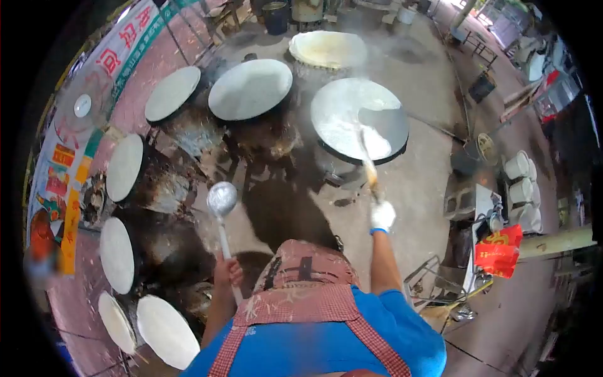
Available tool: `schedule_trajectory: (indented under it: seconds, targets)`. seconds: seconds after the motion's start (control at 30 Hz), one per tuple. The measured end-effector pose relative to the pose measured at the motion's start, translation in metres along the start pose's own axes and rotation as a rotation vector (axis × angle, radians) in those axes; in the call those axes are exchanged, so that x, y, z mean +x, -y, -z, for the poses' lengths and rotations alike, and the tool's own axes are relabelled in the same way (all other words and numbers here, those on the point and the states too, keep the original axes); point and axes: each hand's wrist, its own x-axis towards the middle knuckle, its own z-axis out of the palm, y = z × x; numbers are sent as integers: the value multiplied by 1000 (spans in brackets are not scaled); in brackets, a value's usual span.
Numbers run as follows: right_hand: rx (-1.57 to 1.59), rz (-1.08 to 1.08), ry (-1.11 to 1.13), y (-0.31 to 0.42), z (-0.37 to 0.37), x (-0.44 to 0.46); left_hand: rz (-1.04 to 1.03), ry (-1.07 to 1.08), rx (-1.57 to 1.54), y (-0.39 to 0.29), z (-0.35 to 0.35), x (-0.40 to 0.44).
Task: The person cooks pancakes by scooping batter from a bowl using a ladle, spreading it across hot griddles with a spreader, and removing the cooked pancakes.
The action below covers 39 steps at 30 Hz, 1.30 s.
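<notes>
My bare left hand (228, 273) is closed round the long handle of a metal ladle (222, 199), its bowl pointing up and away from me. My right hand (382, 216), in a white glove with a blue cuff, grips a long-handled spreader (372, 176). The far end of that tool rests in white batter (336, 116) on a round griddle (394, 125). Batter covers most of this griddle, while a grey patch of its surface shows at the right. The spreader's blade is hard to make out in the batter.
More round griddles with pale sheets curve round to my left, including a near one (167, 332) and a far one (251, 89). Steam rises by a yellowish griddle (328, 49). White buckets (521, 190) and a red packet (498, 252) stand at the right.
</notes>
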Motion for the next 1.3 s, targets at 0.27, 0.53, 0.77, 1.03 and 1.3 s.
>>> schedule_trajectory:
  seconds: [0.27,0.53,0.77,1.03,1.3]
  targets:
    - [229,297,-201,25,-46,18,290,573,-462,9,-2,32]
    - [152,89,-150,-14,-16,80,355,802,-364,21,0,73]
    - [-23,-95,84,-71,16,89,291,674,-188,6,-80,44]
    - [158,323,-221,-89,-7,97,653,747,-248,36,-117,92]
    - [535,13,36,-21,68,300,396,306,-87,60,-127,80]
